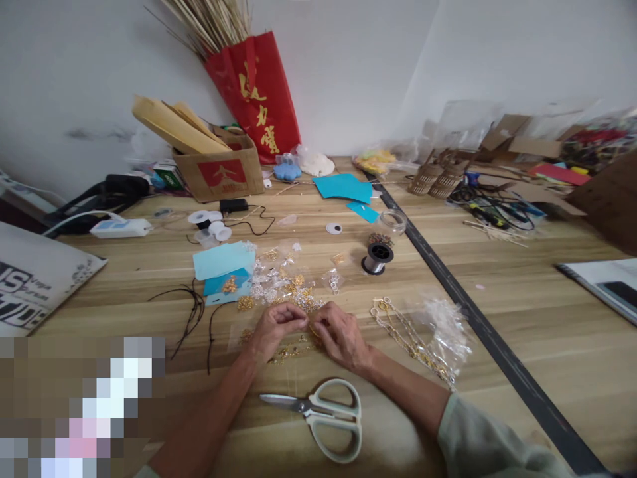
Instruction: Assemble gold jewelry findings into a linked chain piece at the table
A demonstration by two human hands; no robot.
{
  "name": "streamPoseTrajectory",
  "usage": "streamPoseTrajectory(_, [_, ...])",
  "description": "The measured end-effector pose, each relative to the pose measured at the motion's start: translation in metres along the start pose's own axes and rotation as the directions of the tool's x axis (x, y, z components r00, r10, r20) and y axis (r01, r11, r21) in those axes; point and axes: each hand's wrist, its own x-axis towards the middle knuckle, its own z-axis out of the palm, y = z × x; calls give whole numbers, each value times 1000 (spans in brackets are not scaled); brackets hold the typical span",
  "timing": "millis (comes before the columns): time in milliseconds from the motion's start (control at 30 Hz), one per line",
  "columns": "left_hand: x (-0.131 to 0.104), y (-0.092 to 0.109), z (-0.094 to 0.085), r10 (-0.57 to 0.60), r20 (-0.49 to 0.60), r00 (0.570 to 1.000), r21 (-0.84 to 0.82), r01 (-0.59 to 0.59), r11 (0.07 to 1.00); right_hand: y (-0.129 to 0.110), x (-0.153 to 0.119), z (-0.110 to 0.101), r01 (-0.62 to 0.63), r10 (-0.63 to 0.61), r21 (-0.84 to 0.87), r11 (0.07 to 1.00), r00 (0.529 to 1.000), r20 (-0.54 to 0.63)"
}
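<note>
Over the middle of the wooden table, my left hand (277, 326) is closed in a pinch, thumb against forefinger. Close beside it on the right, my right hand (342, 336) pinches too, its fingertips nearly meeting the left ones. Whatever they hold is too small to make out. Gold and silver jewelry findings (297, 287) lie heaped just beyond the fingers, partly in clear bags. A gold beaded chain (287, 352) lies beneath the hands. Nearer me rest scissors (328, 415) with pale handles. Right of my right hand are gold and silver chains (405, 335).
A spool of silver wire (377, 259) and a glass jar (393, 224) stand beyond the hands. Blue cards (223, 262) and black cords (194, 309) lie left. Clear plastic bags (445, 332) are at right. A cardboard box (221, 172) and red bag (263, 99) stand behind.
</note>
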Motion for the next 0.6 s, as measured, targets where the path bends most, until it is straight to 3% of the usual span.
streamPoseTrajectory(600, [0, 1, 1, 7, 3, 1000, 32, -8, 999, 1, 0, 0, 12, -13, -26, 1000, 1000, -10])
